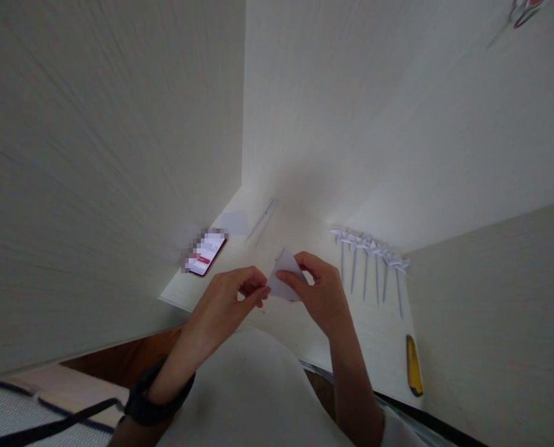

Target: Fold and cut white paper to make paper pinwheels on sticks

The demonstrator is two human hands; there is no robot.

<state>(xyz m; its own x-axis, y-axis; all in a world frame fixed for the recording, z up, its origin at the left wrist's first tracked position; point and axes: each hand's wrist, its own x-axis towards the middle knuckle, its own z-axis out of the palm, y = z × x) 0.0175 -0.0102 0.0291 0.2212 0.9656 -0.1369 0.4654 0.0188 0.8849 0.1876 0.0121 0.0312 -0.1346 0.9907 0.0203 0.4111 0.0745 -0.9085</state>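
Both hands hold a small folded piece of white paper (285, 277) just above a white desk (304, 323). My right hand (321, 290) grips the paper from the right, thumb on its front face. My left hand (227, 301) pinches the paper's left corner between thumb and forefinger. A black band sits on my left wrist. The paper is folded to a point at the top.
A row of several white paper pinwheels on sticks (372, 264) lies to the right of my hands. A yellow utility knife (413, 366) lies near the desk's front right. A phone (206, 251), a paper square (234, 222) and a thin stick (261, 218) lie at the back left. White walls enclose the desk.
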